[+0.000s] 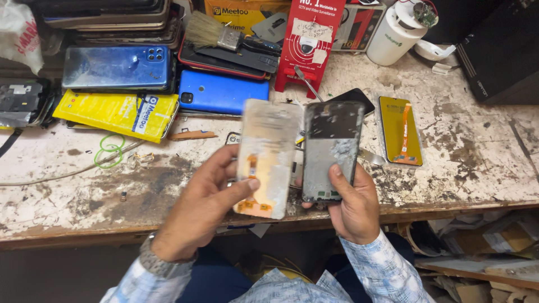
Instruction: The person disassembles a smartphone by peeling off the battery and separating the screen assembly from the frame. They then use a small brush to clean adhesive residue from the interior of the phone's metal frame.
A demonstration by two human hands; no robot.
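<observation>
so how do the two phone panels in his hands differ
The left panel, in the left hand, is pale cream with orange patches and looks blurred. The right panel, in the right hand, is dark grey, scuffed and sharp. The left panel leans right; the right panel stands nearly upright. Both are flat, phone-sized rectangles held by their lower ends above the worn bench.

A pale, blurred phone screen panel [265,158] and a grey phone frame [331,150] held upright, side by side.
</observation>
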